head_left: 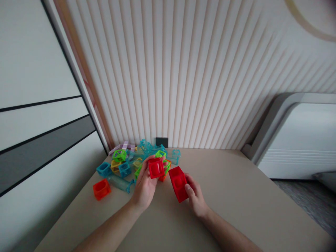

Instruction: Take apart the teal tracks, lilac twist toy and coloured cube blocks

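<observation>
Head view: left hand (144, 185) gripped a red cube (156, 168); right hand (195, 197) held a red block (178, 183) at three o'clock, faces angled together as if for mating.

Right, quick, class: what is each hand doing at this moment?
Left hand: closed around a red cube, held above the table.
Right hand: closed on a longer red block.
</observation>
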